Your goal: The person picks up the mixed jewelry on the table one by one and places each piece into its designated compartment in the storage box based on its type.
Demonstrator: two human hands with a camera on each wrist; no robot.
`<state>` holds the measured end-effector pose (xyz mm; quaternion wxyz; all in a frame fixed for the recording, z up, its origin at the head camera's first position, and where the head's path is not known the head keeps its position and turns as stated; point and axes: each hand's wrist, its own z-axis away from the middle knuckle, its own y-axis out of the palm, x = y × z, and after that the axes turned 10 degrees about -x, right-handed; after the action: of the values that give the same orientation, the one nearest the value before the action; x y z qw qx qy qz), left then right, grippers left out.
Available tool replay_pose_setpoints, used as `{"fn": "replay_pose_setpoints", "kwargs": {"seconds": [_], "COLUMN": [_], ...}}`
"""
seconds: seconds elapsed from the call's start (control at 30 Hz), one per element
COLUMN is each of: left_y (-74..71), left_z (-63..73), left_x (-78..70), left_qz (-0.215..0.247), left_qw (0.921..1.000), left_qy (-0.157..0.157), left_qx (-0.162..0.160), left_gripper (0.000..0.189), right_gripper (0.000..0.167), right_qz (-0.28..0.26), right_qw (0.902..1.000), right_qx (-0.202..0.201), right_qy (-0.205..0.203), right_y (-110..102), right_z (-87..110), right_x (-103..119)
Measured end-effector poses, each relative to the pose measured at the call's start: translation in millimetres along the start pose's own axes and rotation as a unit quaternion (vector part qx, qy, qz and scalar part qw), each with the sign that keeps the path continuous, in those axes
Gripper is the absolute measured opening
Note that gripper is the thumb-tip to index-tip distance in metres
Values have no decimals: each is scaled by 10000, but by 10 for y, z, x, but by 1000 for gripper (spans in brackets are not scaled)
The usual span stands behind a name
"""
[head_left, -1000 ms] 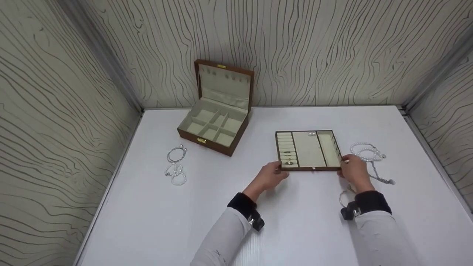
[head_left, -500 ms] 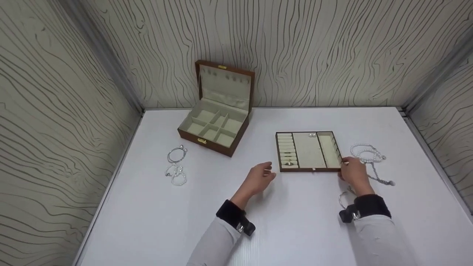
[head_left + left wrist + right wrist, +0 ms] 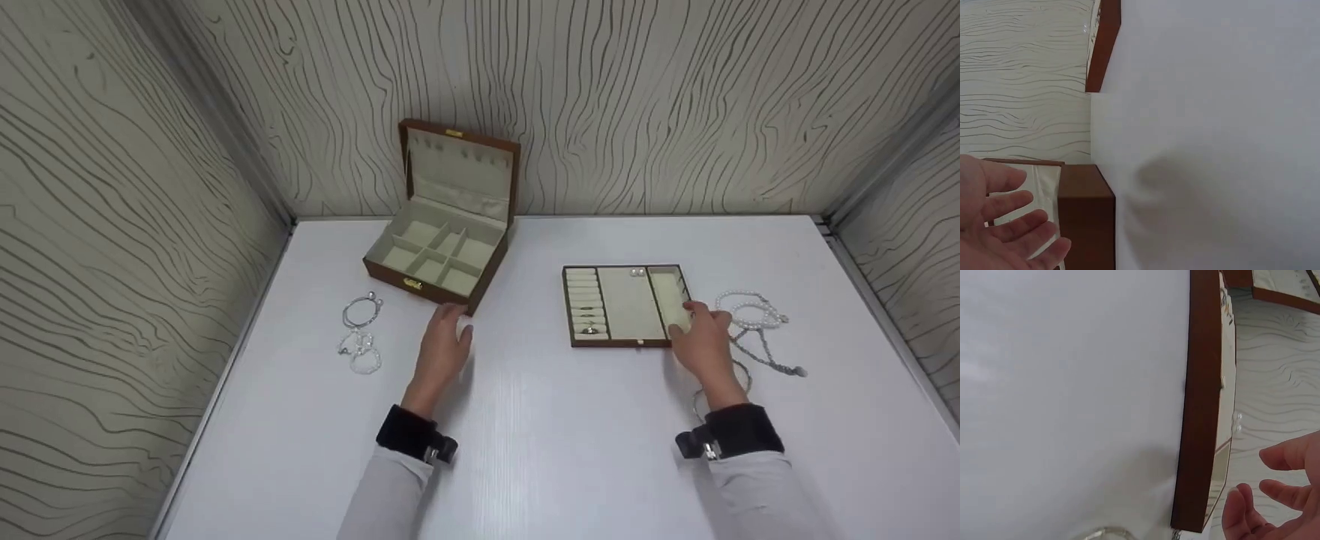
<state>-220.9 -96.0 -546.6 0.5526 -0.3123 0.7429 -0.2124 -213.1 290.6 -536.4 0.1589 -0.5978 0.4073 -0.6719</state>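
Note:
In the head view a brown jewelry box [image 3: 442, 251] stands with its lid raised and its pale divided compartments bare. My left hand [image 3: 441, 349] is just before its front right corner, fingers extended and holding nothing; the left wrist view shows the fingers [image 3: 1022, 219] spread beside the box wall. A jewelry tray [image 3: 622, 307] lies flat to the right. Rings [image 3: 590, 328] sit in its slotted left section and pearl earrings [image 3: 637, 272] at the top of its middle panel. My right hand [image 3: 705, 345] hovers over the tray's front right corner with fingers apart, gripping nothing.
Right of the tray lie a pearl necklace [image 3: 750, 309] and a silver chain [image 3: 776, 365]. A bangle [image 3: 699, 405] shows partly behind the right wrist. On the left side are a silver bracelet [image 3: 361, 311] and clear bead bracelets [image 3: 365, 361]. A patterned wall [image 3: 630, 112] rises behind the white table [image 3: 555, 435].
My left hand has let go of the tray's left front corner and moved left to the box. My right hand has loosened from the tray's right edge and shifted slightly inward over it.

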Motion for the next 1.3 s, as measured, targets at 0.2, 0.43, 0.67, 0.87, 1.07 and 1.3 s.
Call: {"fn": "replay_pose_setpoints", "kwargs": {"seconds": [0.2,0.43,0.67,0.87,1.07,1.3], "left_y": [34,116,163,164,194,288], "left_z": [-143,-211,-234,-262,-257,-189], "left_x": [177,219,188,161,124,-9], "left_qz": [-928,-1885,-1881,-1877,-1646,-1519], "left_qw": [9943,9770,9778,9774,9809,9818], "left_qy": [520,984,919,969,1039,1120], "left_qx": [-38,147,65,97,25,206], "left_gripper": [46,54,45,42,40,41], "right_gripper": [47,46,43,33,36,46], "right_qz": [-249,-437,-691,-1140,-1802,-2080], "right_qw": [9987,9970,9931,9799,9596,9508], "right_qx": [-53,84,383,1260,2081,2288], "right_qy": [-438,-637,-869,-1047,-575,-205], "right_y": [174,425,728,953,1124,1248], "right_z": [128,223,345,435,438,394], "right_x": [228,467,710,923,1107,1159]}}
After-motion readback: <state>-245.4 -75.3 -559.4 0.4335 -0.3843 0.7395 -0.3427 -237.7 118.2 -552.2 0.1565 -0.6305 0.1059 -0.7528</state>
